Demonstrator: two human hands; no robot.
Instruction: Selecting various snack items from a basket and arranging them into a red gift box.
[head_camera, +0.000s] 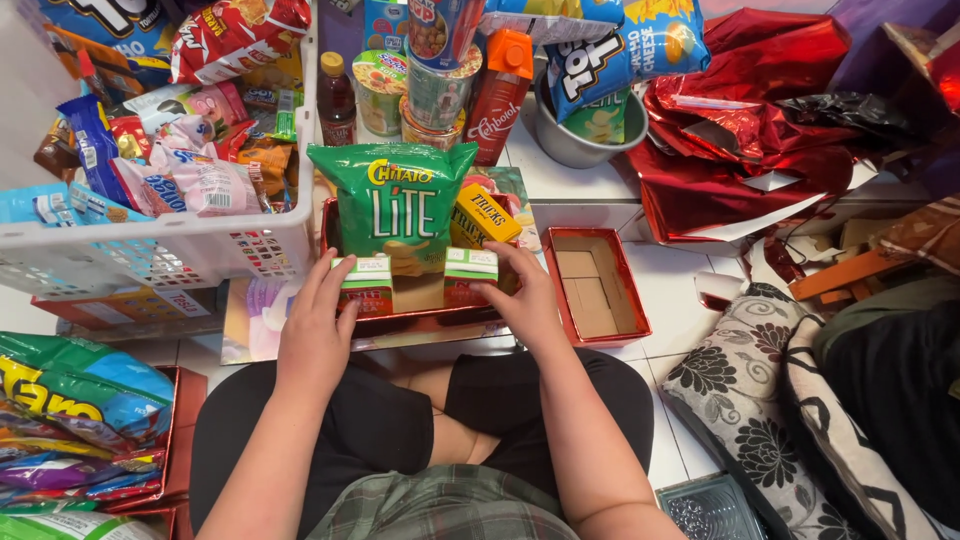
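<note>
Hands (318, 335) on cartons (366, 277) (green-topped)

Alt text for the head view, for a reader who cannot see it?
Seated on a white tiled floor, a person's left hand and right hand each press a small green-and-white carton into a shiny red foil box, before an upright green crisp bag. A white plastic basket of snacks stands left, an empty red box right.

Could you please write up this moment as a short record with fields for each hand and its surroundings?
left hand: on a small green-topped carton
right hand: on a matching small carton
tray: red box holding both cartons, a green chip bag and a yellow box
left of tray: white basket of snacks
right of tray: empty red box
</note>
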